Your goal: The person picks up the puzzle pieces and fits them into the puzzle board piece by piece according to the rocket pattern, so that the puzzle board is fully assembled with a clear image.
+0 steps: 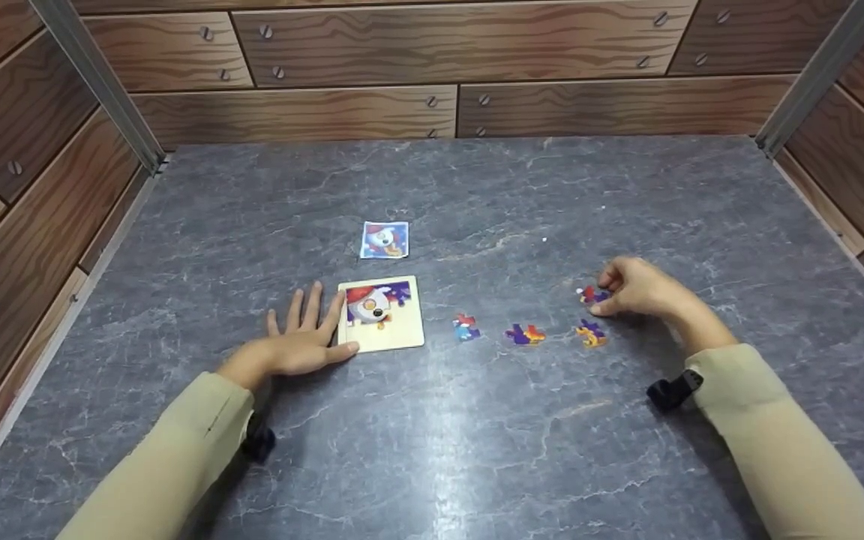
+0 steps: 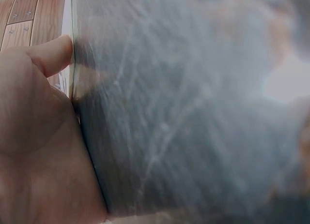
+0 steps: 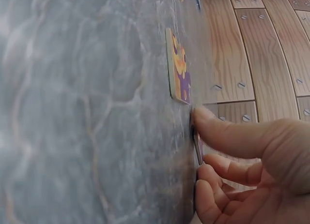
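My left hand lies flat with fingers spread, its thumb and forefinger on the left edge of a cream puzzle board. Joined pieces showing a white character in a red hat fill the board's upper part. At the right, my right hand pinches a red and purple puzzle piece between thumb and fingers, low over the table. In the right wrist view that piece shows edge-on at the fingertips. Just in front of it lies a purple and orange piece.
Between board and right hand lie a purple and orange piece and a red and blue piece. Behind the board is a small picture card. Wood-patterned walls with metal corner posts surround the grey marbled table.
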A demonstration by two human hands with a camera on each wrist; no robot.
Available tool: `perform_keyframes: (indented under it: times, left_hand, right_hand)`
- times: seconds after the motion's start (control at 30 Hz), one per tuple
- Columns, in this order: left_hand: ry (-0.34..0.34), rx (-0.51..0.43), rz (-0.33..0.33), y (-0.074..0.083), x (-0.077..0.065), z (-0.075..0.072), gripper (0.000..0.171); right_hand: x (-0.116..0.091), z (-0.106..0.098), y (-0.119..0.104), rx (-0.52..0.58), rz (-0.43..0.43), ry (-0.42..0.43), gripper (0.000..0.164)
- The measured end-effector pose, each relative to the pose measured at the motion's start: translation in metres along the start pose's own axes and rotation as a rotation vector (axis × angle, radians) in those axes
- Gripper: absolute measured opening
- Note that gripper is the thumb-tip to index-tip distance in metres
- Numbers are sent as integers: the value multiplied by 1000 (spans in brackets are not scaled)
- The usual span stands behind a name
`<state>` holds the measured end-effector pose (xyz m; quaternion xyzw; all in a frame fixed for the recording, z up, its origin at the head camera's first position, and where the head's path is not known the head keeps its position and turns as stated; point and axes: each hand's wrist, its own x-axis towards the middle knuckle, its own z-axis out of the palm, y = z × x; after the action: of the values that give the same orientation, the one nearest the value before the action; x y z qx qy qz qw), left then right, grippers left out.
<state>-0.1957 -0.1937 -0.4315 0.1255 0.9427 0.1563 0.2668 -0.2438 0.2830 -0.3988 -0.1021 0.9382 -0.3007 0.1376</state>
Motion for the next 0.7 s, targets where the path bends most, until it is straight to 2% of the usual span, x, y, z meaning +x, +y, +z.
perform_keyframes:
  times: [0.27,0.53,0.7]
  left_hand:
    - [-10,-10,-12,2,-2,-1,95]
    - [4,-28,16,7,-9,-4,95]
    - [3,-14,1,3,-4,-1,96]
  right_hand:
    - [0,1,5,10,-45,-22,33]
    - [2,4,7,7,-99,-3,31]
    - [1,4,6,14,-127,15,31]
